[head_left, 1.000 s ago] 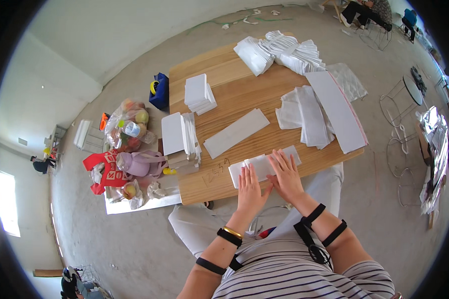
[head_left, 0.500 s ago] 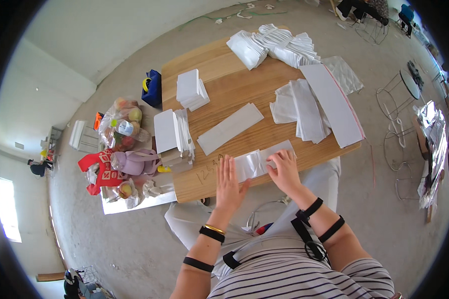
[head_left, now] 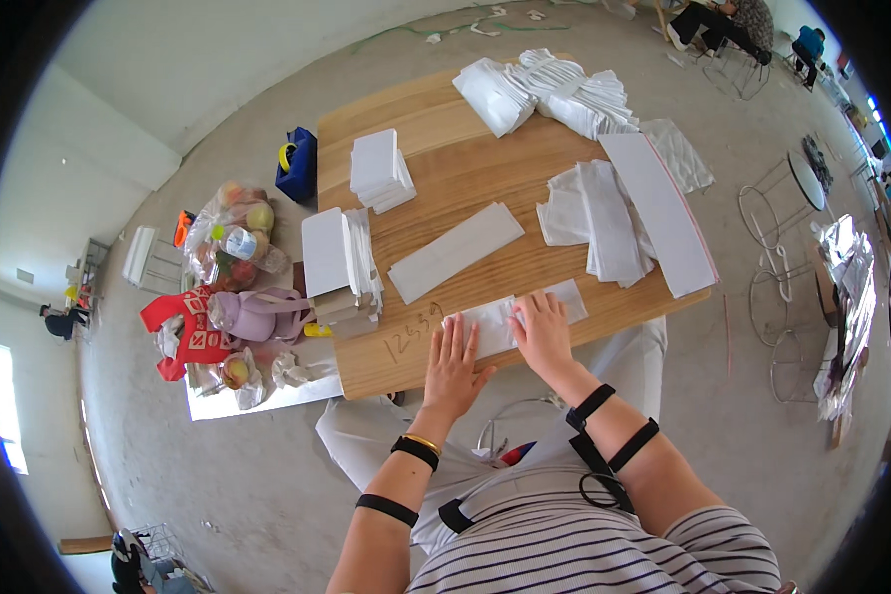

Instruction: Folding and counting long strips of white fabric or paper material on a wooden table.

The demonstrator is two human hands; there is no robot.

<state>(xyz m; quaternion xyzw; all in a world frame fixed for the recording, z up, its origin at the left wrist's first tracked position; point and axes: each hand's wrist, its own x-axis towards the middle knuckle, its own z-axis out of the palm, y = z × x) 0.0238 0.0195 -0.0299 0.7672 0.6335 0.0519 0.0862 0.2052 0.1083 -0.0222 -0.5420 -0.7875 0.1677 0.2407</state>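
A narrow white strip, apparently a flat plastic or paper sleeve [head_left: 571,297], lies along the table's near edge. My left hand [head_left: 452,371] rests flat on its left end with the fingers stretched out. On its middle, my right hand [head_left: 542,332] presses down, fingers slightly bent and spread; the fingertips cover part of the strip. Neither hand grips anything visible. Just beyond them lies another long white strip [head_left: 455,252], set at a slant. To the right are a pile of white sleeves [head_left: 609,223] and a long flat white board or sheet stack [head_left: 660,213].
The wooden table [head_left: 445,158] also bears a stack of white folded boxes or cards [head_left: 378,163], a second stack [head_left: 329,252], and bundled white sleeves [head_left: 544,89]. Beside it on the left are a blue tape dispenser [head_left: 297,163], bagged fruit [head_left: 243,223] and a red bag [head_left: 188,332].
My right hand has slid left along the strip toward my left hand, its fingers now lower and flatter. My left hand stays on the strip's left end. The whole view has shifted slightly.
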